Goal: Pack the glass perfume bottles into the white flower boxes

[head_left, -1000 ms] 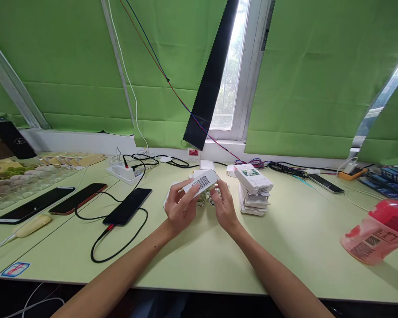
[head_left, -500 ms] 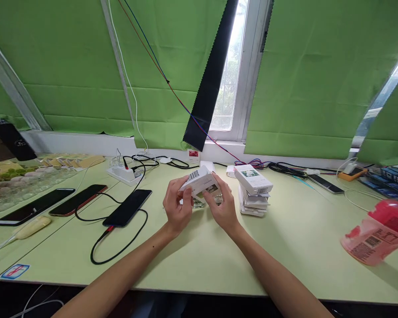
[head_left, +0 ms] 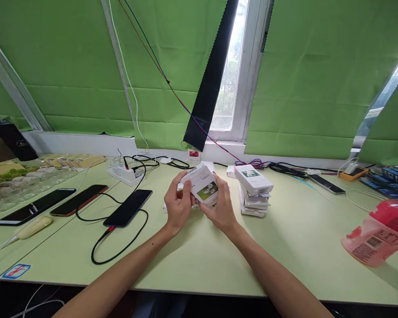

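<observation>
At the frame's centre, the left hand point(head_left: 178, 203) and right hand point(head_left: 223, 204) gripped a white box point(head_left: 200, 177), freshly turned from its barcode edge point(head_left: 192, 169) so its photo point(head_left: 207, 191), seemingly flowers, lay exposed.

Bright daylight through the window point(head_left: 227, 88)

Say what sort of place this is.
Probably an office or small workroom, judging by the power strip, a phone on a cable and the stack of white boxes.

Pale green table point(head_left: 295, 256) here, three phones point(head_left: 128, 208) lying left, a stack of white boxes point(head_left: 254, 191) mid-table, a pink-and-red container point(head_left: 378, 234) over right!
</observation>
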{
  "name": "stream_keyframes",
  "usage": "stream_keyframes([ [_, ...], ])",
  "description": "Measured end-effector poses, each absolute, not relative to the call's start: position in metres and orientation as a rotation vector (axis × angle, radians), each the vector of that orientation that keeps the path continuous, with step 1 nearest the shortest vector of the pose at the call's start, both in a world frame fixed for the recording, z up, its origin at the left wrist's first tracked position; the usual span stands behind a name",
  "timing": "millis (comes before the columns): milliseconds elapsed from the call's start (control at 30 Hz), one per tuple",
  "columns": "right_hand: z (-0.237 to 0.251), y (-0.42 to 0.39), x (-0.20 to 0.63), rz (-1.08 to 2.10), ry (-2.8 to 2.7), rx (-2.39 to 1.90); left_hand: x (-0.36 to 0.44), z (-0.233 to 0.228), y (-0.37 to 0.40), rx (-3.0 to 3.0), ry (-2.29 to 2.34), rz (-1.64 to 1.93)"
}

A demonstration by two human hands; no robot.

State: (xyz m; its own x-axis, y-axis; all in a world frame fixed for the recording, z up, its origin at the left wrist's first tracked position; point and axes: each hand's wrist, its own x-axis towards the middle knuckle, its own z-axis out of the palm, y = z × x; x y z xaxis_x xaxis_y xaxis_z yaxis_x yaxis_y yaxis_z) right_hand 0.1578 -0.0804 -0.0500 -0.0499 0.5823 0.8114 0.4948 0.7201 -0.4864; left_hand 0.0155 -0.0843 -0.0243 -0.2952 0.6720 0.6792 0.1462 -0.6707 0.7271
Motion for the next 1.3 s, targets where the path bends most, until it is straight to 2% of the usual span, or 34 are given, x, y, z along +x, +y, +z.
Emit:
stream_keyframes([
  [1300, -0.0479, -0.0826, 0.1582, 0.115, -1.67, -0.908, 0.0124, -0.0314, -0.0805, 1.898, 1.048, 2.073],
])
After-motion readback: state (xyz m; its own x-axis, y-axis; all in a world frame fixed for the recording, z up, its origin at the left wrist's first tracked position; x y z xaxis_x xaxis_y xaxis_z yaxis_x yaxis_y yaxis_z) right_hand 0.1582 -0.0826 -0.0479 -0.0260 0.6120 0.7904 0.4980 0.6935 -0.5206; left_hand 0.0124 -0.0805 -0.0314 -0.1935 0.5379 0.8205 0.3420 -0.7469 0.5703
